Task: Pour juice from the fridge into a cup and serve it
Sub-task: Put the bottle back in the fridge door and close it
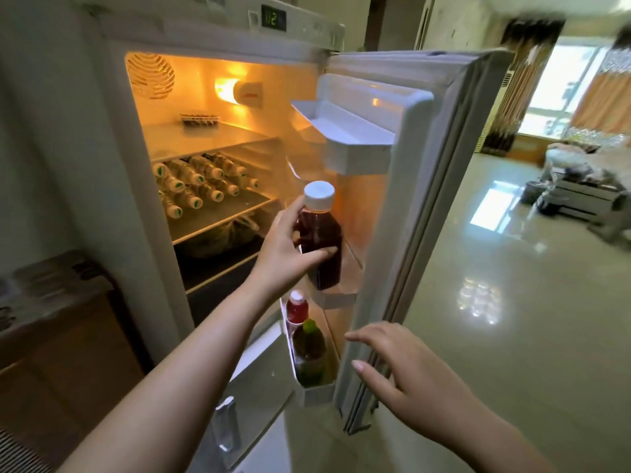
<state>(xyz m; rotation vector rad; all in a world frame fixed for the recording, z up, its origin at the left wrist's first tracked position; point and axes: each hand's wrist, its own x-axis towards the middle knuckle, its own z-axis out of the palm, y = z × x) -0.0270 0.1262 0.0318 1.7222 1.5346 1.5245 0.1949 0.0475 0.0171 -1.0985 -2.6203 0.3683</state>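
Grip check: left hand (293, 244) is wrapped round the juice bottle (321, 240), thumb across the front and fingers behind its shoulder. Right hand (399, 367) holds nothing; its fingers are spread and relaxed just beside the inner edge of the fridge door (420, 199), contact not resolvable. Juice bottle stands upright with dark red liquid and a white cap (319, 194), its base inside the middle door shelf (338, 298); cannot tell whether it rests there or is lifted. At 6 o'clock from the bottle, the lower door shelf (317, 392) holds a small red bottle (296, 307) and a green-capped bottle (309, 349), touching one another. At 12 o'clock, a white door bin (345, 131). At 9 o'clock from the left hand, inside the lit cabinet, water bottles (194, 179) lie in rows on a glass shelf, with a bagged item (225, 233) on the shelf beneath. Lamp (232, 92) glows on the back wall; a green display (273, 17) sits at 12 o'clock above the opening. Glossy floor (512, 302) lies at 3 o'clock.
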